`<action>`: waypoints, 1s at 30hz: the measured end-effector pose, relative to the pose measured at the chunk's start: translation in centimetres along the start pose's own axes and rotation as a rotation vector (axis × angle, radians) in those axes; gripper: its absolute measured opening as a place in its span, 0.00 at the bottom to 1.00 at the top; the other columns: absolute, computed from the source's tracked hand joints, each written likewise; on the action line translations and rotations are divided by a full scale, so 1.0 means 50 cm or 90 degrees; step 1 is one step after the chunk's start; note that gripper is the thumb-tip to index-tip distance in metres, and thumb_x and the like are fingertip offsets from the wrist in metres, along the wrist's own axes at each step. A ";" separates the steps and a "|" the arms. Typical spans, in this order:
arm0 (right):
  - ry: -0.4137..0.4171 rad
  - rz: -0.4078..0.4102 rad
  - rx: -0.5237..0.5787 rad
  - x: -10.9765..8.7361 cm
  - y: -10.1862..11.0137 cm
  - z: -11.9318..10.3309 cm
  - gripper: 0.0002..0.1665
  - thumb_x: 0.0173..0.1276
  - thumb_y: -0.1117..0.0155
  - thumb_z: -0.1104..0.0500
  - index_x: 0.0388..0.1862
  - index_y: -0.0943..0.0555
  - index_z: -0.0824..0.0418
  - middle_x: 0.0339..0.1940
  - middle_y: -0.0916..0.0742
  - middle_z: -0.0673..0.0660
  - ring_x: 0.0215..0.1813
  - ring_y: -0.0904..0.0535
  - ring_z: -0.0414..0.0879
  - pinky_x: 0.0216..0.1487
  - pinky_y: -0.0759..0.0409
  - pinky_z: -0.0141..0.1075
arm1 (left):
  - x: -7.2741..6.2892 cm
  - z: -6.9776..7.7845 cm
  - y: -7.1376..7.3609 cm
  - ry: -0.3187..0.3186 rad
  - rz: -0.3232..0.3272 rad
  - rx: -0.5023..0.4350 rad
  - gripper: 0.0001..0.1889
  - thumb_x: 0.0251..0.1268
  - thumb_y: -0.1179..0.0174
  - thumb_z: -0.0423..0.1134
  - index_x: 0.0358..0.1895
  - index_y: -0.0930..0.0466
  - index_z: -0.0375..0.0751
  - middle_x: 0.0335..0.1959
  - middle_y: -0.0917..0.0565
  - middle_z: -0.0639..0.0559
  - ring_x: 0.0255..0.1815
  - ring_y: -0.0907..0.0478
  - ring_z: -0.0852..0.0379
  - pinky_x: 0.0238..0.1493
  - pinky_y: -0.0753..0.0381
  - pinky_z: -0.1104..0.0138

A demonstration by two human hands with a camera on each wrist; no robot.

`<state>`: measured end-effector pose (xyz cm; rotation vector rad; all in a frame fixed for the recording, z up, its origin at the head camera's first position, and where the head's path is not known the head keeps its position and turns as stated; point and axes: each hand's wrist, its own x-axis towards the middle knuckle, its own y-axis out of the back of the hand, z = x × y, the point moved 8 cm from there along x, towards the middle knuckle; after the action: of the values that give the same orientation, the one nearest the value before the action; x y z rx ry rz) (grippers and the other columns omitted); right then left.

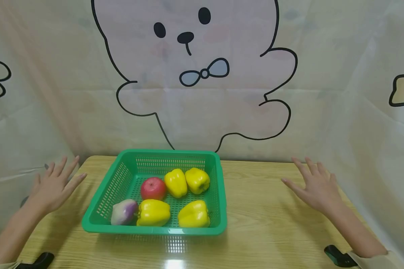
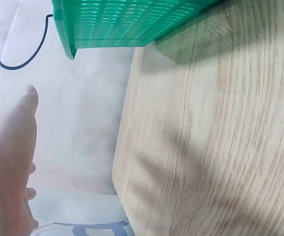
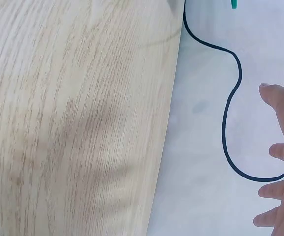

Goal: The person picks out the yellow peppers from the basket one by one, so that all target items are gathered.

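A green plastic basket point(image 1: 155, 229) stands on the wooden table, left of its middle. Inside lie a red apple point(image 1: 153, 188), a white and purple turnip point(image 1: 124, 212) and several yellow bell peppers point(image 1: 153, 213). To the basket's left, my left hand point(image 1: 55, 186) hovers above the table with its fingers spread, holding nothing. My right hand point(image 1: 318, 186) is held over the table's right side, fingers also spread and nothing in it. Both hands are apart from the basket. The left wrist view shows the basket's slotted side point(image 2: 132, 22) beyond the thumb.
The wooden table point(image 1: 256, 209) reaches back to a pale cloth point(image 1: 323, 112) printed with a cartoon bear. More of this cloth hangs at the left and right sides. Black straps point(image 1: 340, 257) show near both wrists.
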<state>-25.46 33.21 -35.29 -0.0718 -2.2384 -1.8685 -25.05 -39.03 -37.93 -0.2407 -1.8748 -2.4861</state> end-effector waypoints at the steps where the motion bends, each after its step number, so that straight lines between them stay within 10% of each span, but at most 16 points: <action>1: 0.000 -0.004 0.002 0.001 0.000 -0.003 0.53 0.77 0.44 0.28 0.88 0.46 0.54 0.82 0.42 0.79 0.77 0.51 0.88 0.62 0.52 0.87 | 0.000 0.000 -0.001 -0.002 0.003 -0.004 0.40 0.87 0.60 0.58 0.88 0.67 0.48 0.84 0.65 0.25 0.78 0.66 0.12 0.65 0.72 0.16; 30: 0.019 -0.020 0.024 0.036 0.016 -0.084 0.53 0.76 0.42 0.28 0.88 0.44 0.53 0.83 0.42 0.76 0.80 0.51 0.83 0.67 0.55 0.86 | -0.021 0.079 -0.034 -0.084 0.025 -0.287 0.33 0.90 0.64 0.45 0.88 0.63 0.41 0.86 0.59 0.30 0.83 0.64 0.20 0.78 0.68 0.28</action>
<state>-26.47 29.05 -33.48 -0.0030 -2.2665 -1.8300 -23.75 -34.87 -38.64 -0.4513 -1.2981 -2.8963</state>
